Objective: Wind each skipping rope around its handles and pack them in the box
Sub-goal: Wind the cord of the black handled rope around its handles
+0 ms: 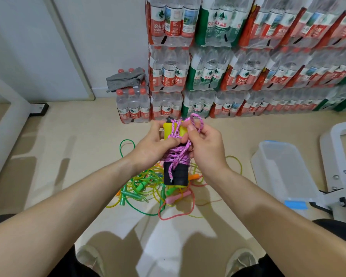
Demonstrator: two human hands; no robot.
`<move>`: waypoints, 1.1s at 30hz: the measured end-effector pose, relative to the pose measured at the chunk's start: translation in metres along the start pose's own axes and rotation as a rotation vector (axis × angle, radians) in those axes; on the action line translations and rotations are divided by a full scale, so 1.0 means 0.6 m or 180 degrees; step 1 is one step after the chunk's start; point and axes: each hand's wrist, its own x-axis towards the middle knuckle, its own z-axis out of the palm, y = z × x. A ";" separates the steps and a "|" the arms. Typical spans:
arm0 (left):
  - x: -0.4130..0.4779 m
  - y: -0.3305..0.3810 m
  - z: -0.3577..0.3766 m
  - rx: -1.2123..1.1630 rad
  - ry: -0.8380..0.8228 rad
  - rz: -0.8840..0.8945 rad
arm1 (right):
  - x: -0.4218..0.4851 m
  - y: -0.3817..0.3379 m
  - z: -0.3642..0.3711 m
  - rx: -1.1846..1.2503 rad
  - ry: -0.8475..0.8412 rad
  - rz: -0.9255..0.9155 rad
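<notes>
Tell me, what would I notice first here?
Probably the pink rope wound round yellow-and-black handles, held mid-picture by the left hand and right hand. Behind stands a wall of bottled water packs; below the hands, a bright tangle of ropes lies on the floor.

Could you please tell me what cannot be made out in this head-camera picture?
Head view: the middle of the handles, hidden under pink rope turns and the left grip.
Head view: how many ropes lie in the floor pile; tangled, partly behind the handles.
Head view: the loop's path inside the right grip, which covers it.
</notes>
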 end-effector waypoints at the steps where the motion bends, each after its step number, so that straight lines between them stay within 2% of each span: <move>1: -0.001 -0.001 0.003 0.0061 0.0115 0.0071 | -0.003 0.002 0.003 0.0045 -0.0035 0.0068; 5: -0.003 -0.005 0.008 0.0576 0.0606 0.0560 | -0.006 0.013 0.013 0.0040 -0.0021 0.0295; 9: -0.009 -0.009 0.018 0.0630 0.1288 0.0645 | -0.001 0.023 0.028 -0.0137 0.0092 0.0524; 12: -0.008 -0.020 0.016 0.0831 0.1214 0.0763 | -0.004 0.007 0.027 0.0518 0.0001 0.1039; 14: -0.006 -0.022 0.015 0.0878 0.1214 0.0754 | 0.002 0.005 0.021 0.0525 0.0019 0.1178; 17: -0.005 -0.025 0.017 0.1295 0.1198 0.0877 | 0.009 0.012 0.019 0.0297 0.0052 0.1099; 21: 0.002 -0.032 0.010 0.2353 0.1082 0.1051 | 0.009 0.023 0.021 0.0130 0.0025 0.0931; 25: 0.007 -0.039 0.012 0.3006 0.0902 0.0872 | 0.014 0.030 0.017 0.0149 -0.0021 0.0820; 27: 0.004 -0.043 0.017 0.3064 0.0898 0.0744 | 0.015 0.030 0.016 0.0163 -0.0053 0.0740; 33: -0.003 -0.027 0.027 0.2444 0.0971 0.0519 | 0.013 0.036 0.011 -0.0164 0.0162 0.0542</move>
